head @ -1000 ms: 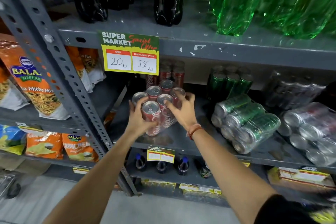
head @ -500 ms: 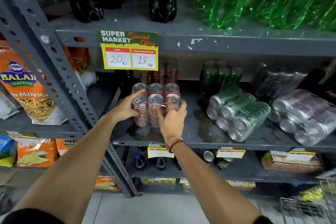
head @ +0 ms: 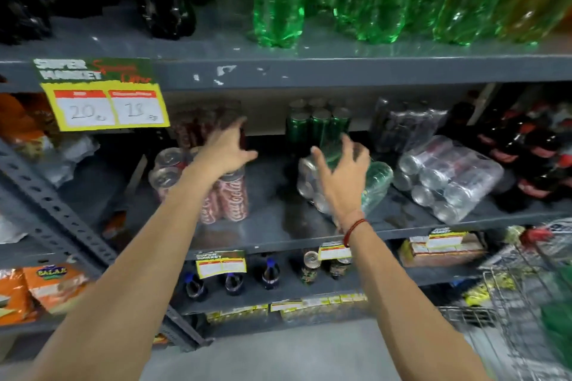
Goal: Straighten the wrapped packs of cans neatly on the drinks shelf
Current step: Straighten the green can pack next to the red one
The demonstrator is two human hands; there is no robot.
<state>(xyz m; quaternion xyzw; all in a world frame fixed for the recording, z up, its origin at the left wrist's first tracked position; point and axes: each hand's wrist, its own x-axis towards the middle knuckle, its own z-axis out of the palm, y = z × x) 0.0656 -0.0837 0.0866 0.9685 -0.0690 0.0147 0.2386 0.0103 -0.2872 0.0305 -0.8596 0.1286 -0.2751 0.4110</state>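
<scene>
Red can pack (head: 216, 192): upright, left on the drinks shelf (head: 278, 226).
Left hand (head: 223, 151): grip open, empty, above red pack.
Right hand (head: 340, 176): grip spread, empty, over green can pack (head: 374, 182), lying on side, skewed.
Silver can pack (head: 448, 176): right, also tipped.
Method: grasp both ends, stand upright, square to front edge.
Surroundings: grey metal shelving, motion-blurred.

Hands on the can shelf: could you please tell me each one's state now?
Left hand: open, holding nothing.
Right hand: open, holding nothing.
</scene>
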